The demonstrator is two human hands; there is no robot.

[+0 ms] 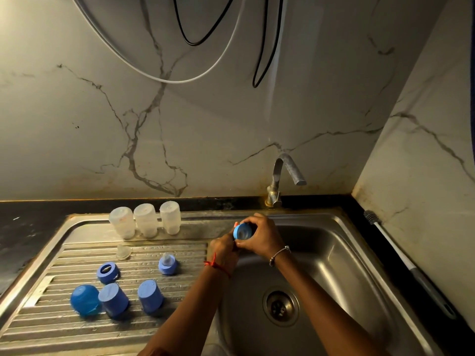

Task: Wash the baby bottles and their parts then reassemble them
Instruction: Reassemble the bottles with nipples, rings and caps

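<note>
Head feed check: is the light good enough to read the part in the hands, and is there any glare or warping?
Head view: dim, warm yellow light; the blue ring in the right hand reads clearly, but the fingers of the left hand merge into shadow; soft glare on the right wall of the sink basin; wide-angle stretch leans the wall corner; the clear bottles look hazy.

Three clear bottles point(146, 220) upside down, tight row at back of drainboard point(77, 327). Loose clear nipple point(124, 252) just in front. Empty blue ring point(108, 272) and nipple-fitted blue ring point(167, 264) mid-board, apart. Three blue caps point(113, 299) at front, mouths down, leftmost domed. Third blue ring point(243, 231) gripped by right hand point(262, 235) over basin point(321, 265), opening toward camera; left hand point(223, 250) at its lower edge.
</note>
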